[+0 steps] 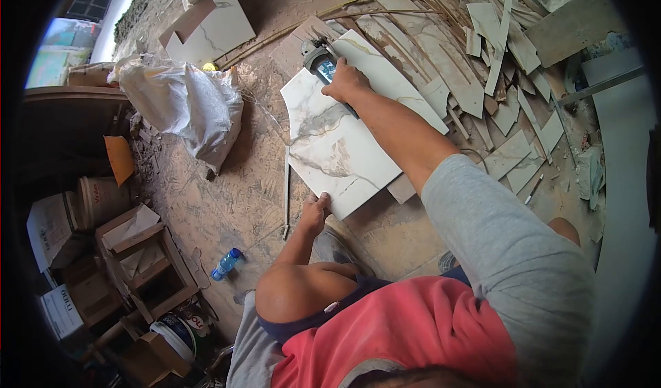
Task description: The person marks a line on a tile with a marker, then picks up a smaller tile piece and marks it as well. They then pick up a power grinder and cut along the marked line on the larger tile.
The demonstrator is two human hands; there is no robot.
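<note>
A large white marble-patterned tile [344, 147] lies tilted on the floor in front of my knees, its upper left edge cut at an angle. My right hand [348, 81] is wrapped round the body of an angle grinder [322, 66], which rests over the upper part of the tile. The grinder's head points toward the tile's far edge. At the tile's near left corner, my left hand [317, 209] grips the edge, thumb on top and the other fingers mostly hidden.
Broken tile strips [454, 64] are heaped at the upper right. A white sack [182, 106] and another cut tile [213, 30] lie on the left. A metal bar [286, 192], a blue bottle [226, 264] and cardboard boxes [148, 260] are nearer me.
</note>
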